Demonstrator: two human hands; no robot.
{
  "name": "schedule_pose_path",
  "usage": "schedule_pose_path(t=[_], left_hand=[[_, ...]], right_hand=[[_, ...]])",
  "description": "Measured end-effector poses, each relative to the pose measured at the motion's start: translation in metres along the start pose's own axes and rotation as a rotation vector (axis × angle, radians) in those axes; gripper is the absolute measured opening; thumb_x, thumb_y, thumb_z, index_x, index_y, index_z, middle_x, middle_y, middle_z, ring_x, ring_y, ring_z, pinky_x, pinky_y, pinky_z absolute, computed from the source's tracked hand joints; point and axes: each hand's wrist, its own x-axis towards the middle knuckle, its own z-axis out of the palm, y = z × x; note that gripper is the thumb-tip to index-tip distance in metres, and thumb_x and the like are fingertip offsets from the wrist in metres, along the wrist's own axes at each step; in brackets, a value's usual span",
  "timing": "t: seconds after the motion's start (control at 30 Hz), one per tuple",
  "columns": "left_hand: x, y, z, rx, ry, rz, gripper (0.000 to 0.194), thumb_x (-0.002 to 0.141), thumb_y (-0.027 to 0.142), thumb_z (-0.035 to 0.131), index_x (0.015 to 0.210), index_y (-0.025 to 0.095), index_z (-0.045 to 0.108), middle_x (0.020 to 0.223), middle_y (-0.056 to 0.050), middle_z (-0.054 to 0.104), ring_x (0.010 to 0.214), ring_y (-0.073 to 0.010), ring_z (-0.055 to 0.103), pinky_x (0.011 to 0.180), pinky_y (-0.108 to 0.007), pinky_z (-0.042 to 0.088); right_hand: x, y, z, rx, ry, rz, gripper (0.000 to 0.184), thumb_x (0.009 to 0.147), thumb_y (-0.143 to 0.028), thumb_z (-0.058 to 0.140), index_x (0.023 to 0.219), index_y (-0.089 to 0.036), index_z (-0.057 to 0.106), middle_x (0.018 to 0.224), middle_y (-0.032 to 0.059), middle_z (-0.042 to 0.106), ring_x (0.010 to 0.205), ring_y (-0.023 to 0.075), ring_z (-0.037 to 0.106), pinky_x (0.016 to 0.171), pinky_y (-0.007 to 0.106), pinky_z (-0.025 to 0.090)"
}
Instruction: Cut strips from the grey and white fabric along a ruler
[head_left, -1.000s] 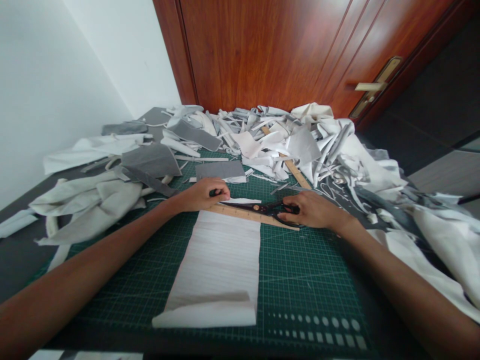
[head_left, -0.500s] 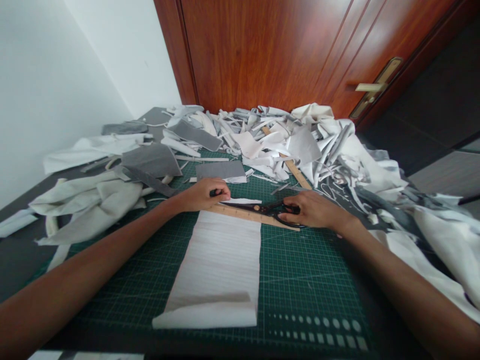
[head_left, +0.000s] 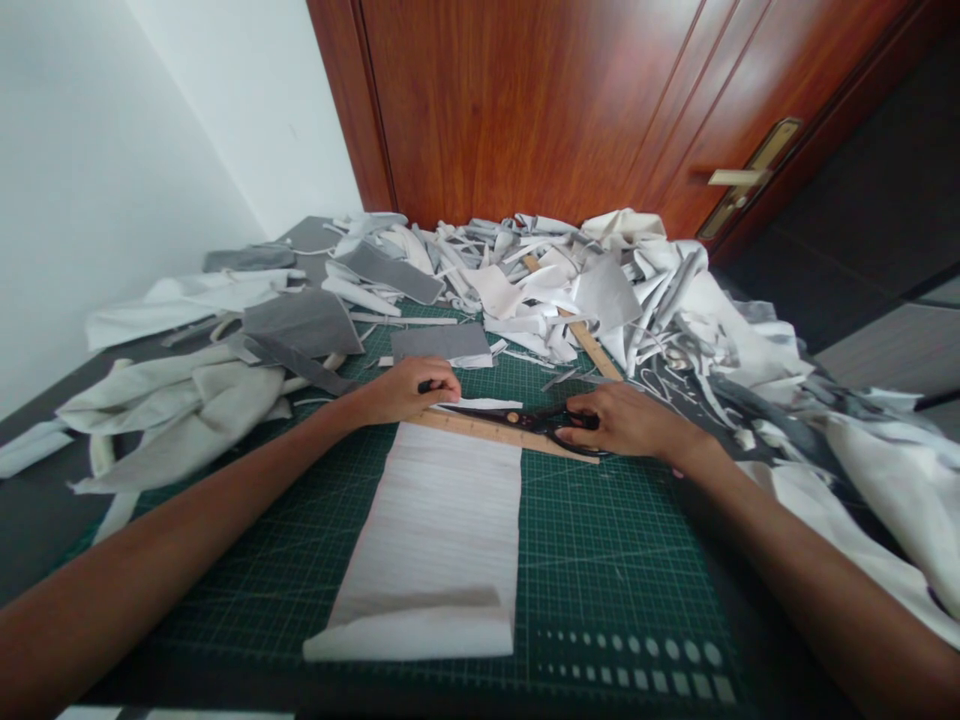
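Note:
My right hand (head_left: 619, 418) is closed round the handles of black scissors (head_left: 547, 418), whose blades point left along the far edge of a wooden ruler (head_left: 495, 430). The blades look nearly together. My left hand (head_left: 418, 388) is closed at the left end of a narrow white fabric strip (head_left: 491, 404), just beyond the blades. A small black object (head_left: 426, 386) pokes out of its fingers; its kind is unclear. Below the ruler lies a white fabric piece (head_left: 442, 510), faintly striped, its near end curled over. The ruler covers part of its far end.
A green cutting mat (head_left: 607, 540) lies beneath the work. Heaped grey and white fabric scraps (head_left: 525, 280) fill the back, with a second wooden ruler (head_left: 592, 345) partly buried. Crumpled cream cloth (head_left: 180, 400) sits left, more white cloth (head_left: 892, 490) right. A wooden door (head_left: 525, 110) stands behind.

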Motion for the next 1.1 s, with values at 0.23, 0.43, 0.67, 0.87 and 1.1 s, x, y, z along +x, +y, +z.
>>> schedule_pose_path(t=[0.23,0.43,0.67,0.87,1.1], left_hand=[[0.000,0.000,-0.001,0.006,-0.001,-0.011,0.041,0.107,0.048,0.060,0.087,0.017,0.076,0.086,-0.006,0.075,0.082,-0.0175,0.066,0.078,-0.027,0.045],[-0.001,-0.001,0.000,0.021,0.001,-0.016,0.041,0.107,0.049,0.060,0.088,0.016,0.076,0.086,-0.006,0.074,0.081,-0.0174,0.065,0.077,-0.027,0.045],[-0.003,-0.005,-0.011,0.013,-0.072,0.029,0.038,0.107,0.046,0.059,0.089,0.016,0.074,0.087,-0.007,0.075,0.083,-0.0173,0.067,0.080,-0.026,0.047],[-0.008,-0.005,-0.030,0.005,-0.199,-0.057,0.030,0.097,0.046,0.073,0.094,0.017,0.078,0.087,-0.005,0.074,0.077,-0.0146,0.063,0.073,-0.023,0.046],[-0.010,-0.015,-0.026,0.004,-0.129,-0.047,0.034,0.103,0.045,0.064,0.088,0.016,0.074,0.085,-0.005,0.075,0.077,-0.0142,0.066,0.073,-0.022,0.047]], right_hand=[[0.000,-0.001,0.000,-0.013,-0.015,0.018,0.043,0.102,-0.057,0.058,0.079,-0.021,0.065,0.068,0.0019,0.061,0.064,0.0169,0.052,0.065,0.033,0.027],[0.000,-0.002,0.002,0.036,-0.007,0.043,0.041,0.102,-0.054,0.060,0.078,-0.021,0.062,0.067,0.0002,0.059,0.062,0.0152,0.051,0.063,0.033,0.024],[0.000,-0.003,0.002,0.036,0.002,0.034,0.041,0.102,-0.056,0.059,0.079,-0.021,0.065,0.067,0.0009,0.061,0.064,0.0163,0.053,0.064,0.033,0.025],[0.000,-0.002,0.004,0.050,0.015,0.037,0.041,0.101,-0.054,0.061,0.078,-0.021,0.064,0.067,0.0012,0.062,0.063,0.0159,0.052,0.064,0.033,0.026],[0.000,-0.001,0.004,0.048,0.015,0.043,0.041,0.101,-0.055,0.062,0.080,-0.020,0.066,0.069,0.0018,0.064,0.064,0.0161,0.053,0.065,0.033,0.026]])
